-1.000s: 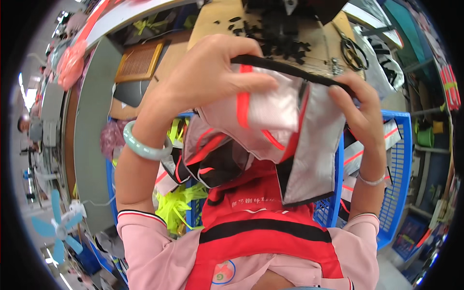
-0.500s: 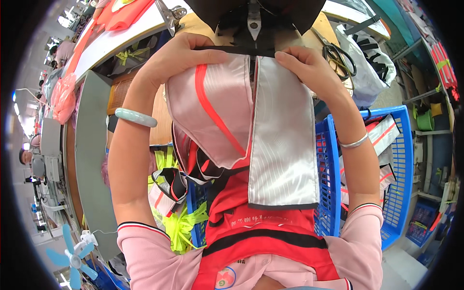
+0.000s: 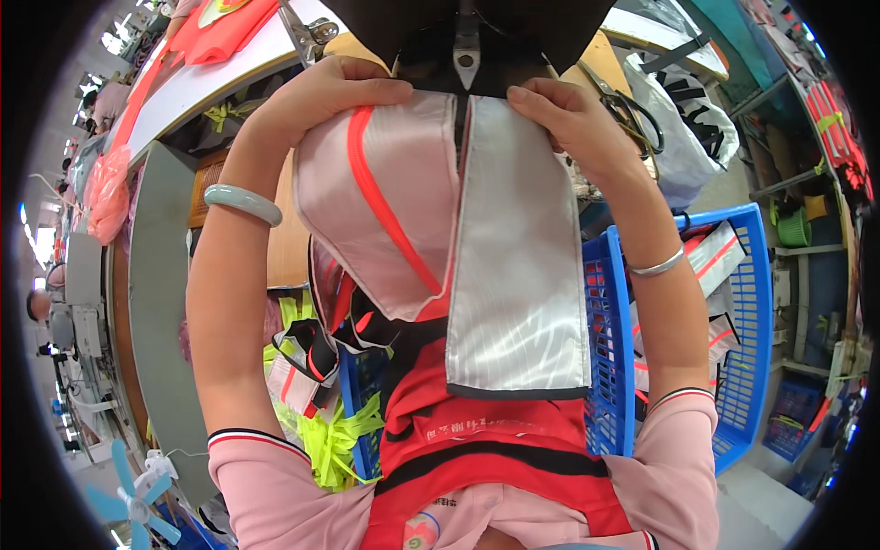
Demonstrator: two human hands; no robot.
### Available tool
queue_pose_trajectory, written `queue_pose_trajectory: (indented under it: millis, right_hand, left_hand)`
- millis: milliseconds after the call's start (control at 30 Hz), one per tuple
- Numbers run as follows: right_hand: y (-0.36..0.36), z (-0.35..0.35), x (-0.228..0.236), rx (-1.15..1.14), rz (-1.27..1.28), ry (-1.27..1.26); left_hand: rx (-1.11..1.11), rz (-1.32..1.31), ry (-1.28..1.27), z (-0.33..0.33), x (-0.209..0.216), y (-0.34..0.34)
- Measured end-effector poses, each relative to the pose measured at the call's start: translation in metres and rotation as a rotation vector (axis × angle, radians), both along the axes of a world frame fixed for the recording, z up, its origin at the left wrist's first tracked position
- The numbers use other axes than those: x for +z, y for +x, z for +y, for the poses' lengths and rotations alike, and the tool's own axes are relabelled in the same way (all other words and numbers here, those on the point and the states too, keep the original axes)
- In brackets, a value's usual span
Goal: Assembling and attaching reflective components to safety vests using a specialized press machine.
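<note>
A pale pinkish fabric panel (image 3: 321, 174) with a bright red stripe hangs beside a silvery panel (image 3: 518, 266) edged in black, a narrow gap between them. My left hand (image 3: 341, 90) pinches the pinkish panel's upper edge, thumb on top. At the silvery panel's top corner my right hand (image 3: 573, 119) grips the fabric, its other fingers partly behind it. Between my hands, a dark machine head (image 3: 394, 27) with a pointed metal piece (image 3: 467, 57) stands just above the panels. It hides part of the fabric's top edge.
Black-handled scissors (image 3: 632, 115) lie beyond my right hand. A blue basket (image 3: 756, 302) with more striped pieces stands at my right, and another blue basket (image 3: 362, 385) near my lap at left, by yellow-green strips (image 3: 335, 440). A white bag (image 3: 683, 165) sits at far right.
The panels and both hands appear shifted slightly left and up in view, with the surroundings shifting left too. Both hands keep their hold on the fabric.
</note>
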State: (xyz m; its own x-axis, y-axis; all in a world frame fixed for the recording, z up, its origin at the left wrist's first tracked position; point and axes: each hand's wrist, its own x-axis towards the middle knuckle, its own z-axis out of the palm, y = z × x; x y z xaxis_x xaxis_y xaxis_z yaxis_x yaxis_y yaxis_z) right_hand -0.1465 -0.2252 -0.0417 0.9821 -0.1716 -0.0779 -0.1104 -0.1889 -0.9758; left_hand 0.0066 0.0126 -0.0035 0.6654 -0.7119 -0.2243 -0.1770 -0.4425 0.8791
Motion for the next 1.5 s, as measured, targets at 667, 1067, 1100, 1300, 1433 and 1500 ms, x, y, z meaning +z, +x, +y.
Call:
queue_pose_trajectory:
  millis: [667, 1067, 1100, 1300, 1433, 1500]
  right_hand:
    - [-0.049, 0.021, -0.001, 0.034, -0.225, 0.052]
    - [-0.013, 0.025, -0.015, 0.028, -0.127, 0.127]
    - [-0.009, 0.026, -0.017, 0.008, -0.11, 0.126]
    - [0.013, 0.034, -0.025, 0.001, -0.089, 0.538]
    - [0.017, 0.034, -0.026, -0.001, -0.088, 0.666]
    - [0.019, 0.034, -0.025, 0.005, -0.097, 0.707]
  left_hand:
    - [-0.171, -0.075, 0.0, 0.003, 0.004, -0.061]
    - [-0.072, -0.043, 0.013, 0.001, -0.003, -0.045]
    - [-0.076, -0.042, 0.014, 0.001, -0.004, -0.041]
    - [-0.006, 0.244, -0.052, -0.003, -0.012, -0.016]
    - [0.003, 0.295, -0.119, -0.003, -0.017, -0.014]
    - [0.064, 0.336, -0.215, -0.002, -0.019, -0.016]
